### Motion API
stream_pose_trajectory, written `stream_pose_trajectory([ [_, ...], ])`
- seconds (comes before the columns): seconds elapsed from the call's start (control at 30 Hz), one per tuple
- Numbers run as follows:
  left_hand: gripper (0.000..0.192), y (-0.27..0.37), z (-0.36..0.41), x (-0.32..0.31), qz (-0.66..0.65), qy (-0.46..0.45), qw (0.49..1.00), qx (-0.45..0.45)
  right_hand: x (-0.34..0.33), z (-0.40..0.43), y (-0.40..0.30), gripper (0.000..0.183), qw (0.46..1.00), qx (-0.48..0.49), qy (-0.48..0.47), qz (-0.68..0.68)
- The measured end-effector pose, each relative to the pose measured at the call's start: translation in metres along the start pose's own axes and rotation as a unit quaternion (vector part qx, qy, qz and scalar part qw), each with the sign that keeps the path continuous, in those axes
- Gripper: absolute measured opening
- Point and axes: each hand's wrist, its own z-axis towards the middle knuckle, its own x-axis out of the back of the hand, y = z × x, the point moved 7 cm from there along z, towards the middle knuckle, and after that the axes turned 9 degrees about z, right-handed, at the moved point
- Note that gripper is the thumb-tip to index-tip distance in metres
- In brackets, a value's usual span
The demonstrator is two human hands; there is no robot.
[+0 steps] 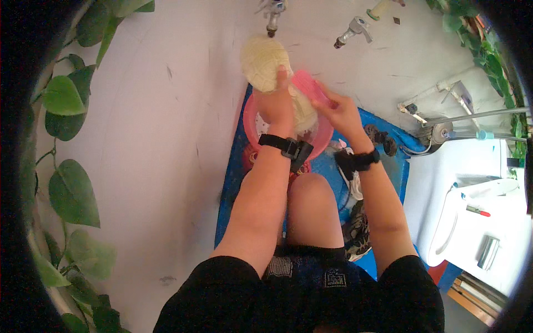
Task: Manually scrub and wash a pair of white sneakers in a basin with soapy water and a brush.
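My left hand grips a pale yellow slipper or shoe by its middle, with a patterned sole-like face turned up. Its lower end shows between my two hands. In my right hand is a pink scrubbing brush, held against or very close to the yellow sole; contact is hard to tell. Beneath both hands stands a pink basin, partly covered by the slipper and my left forearm. Whitish suds or water show inside it.
Two metal taps jut from the pale wall above. A white washing machine is at the right. On the blue floor lie a white shoe and dark objects. Leafy vines hang at the left.
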Motion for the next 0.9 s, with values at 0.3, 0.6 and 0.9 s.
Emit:
stream_pose_trajectory([
  [0.3,0.061,0.009,-0.015,-0.009,0.086,-0.034,0.993,0.080,0.009,-0.002,0.007,0.056,0.995,-0.090,0.031,-0.032],
  [0.6,0.061,0.007,-0.020,-0.019,0.072,-0.023,0.997,-0.008,0.014,-0.006,0.008,0.056,0.997,-0.060,0.049,-0.028],
  [0.9,0.055,0.026,-0.025,-0.011,0.104,-0.032,0.994,0.027,0.018,-0.026,0.030,0.055,0.998,-0.052,0.045,0.011],
])
